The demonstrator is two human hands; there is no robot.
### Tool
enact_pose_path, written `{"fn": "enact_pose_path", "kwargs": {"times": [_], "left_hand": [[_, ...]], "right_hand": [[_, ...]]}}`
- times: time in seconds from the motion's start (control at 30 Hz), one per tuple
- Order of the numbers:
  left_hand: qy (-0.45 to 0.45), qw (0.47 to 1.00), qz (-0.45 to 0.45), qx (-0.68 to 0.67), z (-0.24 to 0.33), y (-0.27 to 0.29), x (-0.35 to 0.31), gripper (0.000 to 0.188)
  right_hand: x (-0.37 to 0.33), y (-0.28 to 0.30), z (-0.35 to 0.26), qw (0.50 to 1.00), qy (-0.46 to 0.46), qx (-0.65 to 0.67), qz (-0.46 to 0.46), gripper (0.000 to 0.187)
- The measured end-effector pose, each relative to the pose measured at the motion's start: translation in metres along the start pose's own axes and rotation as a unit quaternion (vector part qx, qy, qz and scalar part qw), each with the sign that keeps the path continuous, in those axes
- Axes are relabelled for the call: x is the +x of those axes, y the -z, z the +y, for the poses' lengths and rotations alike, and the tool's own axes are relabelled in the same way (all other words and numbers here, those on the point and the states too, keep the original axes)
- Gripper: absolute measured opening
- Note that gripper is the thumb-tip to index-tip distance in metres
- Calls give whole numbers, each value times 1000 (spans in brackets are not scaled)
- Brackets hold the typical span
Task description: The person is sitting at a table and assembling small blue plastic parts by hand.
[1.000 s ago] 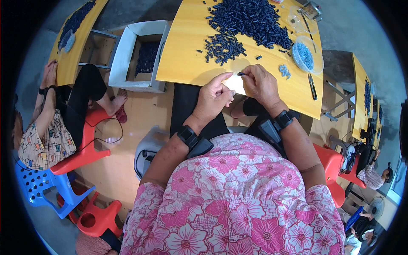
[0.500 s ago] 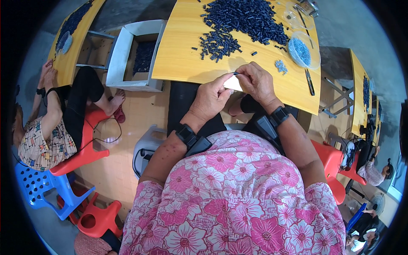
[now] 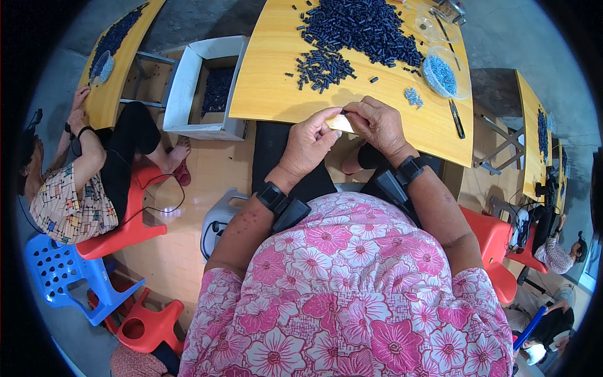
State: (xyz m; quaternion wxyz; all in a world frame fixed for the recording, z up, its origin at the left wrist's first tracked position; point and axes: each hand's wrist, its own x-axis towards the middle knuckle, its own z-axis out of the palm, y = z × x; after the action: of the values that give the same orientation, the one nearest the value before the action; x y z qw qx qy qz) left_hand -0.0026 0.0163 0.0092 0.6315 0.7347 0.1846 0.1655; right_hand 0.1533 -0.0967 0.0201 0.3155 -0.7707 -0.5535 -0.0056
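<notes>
My left hand (image 3: 308, 143) and my right hand (image 3: 380, 127) meet at the table's near edge. Their thumbs and fingers are pinched together around a small dark tube-like piece (image 3: 344, 112), mostly hidden by the fingertips. Below it, between the hands, shows a bright pale patch (image 3: 341, 124); whether it is tabletop or a separate thing I cannot tell. Beyond my hands a small heap of short black tubes (image 3: 323, 69) lies in front of a larger black heap (image 3: 361, 28). To the right are a few small clear-blue pieces (image 3: 413, 97) and a clear bowl (image 3: 465, 88) holding many more.
Black-handled pliers or snips (image 3: 456, 119) lie on the yellow table (image 3: 270, 94) at right. A white box (image 3: 182, 94) with dark pieces stands left of the table. Another person (image 3: 75, 195) sits further left. Red stools (image 3: 487, 245) and a blue stool (image 3: 69, 276) stand around.
My hands stay together at nearly the same spot, the fingertips shifting slightly. The dark piece shows less between them. The whole view has shifted a little.
</notes>
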Motion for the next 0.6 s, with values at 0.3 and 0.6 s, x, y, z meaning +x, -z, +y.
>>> {"fn": "enact_pose_path", "kwargs": {"times": [0.3,0.6], "left_hand": [[-128,953,61,270,22,15,9,28],[-161,917,71,358,14,7,32,15]], "right_hand": [[-1,-1,1,999,-8,-16,-27,11],[-3,-3,2,997,-22,70,-9,10]]}}
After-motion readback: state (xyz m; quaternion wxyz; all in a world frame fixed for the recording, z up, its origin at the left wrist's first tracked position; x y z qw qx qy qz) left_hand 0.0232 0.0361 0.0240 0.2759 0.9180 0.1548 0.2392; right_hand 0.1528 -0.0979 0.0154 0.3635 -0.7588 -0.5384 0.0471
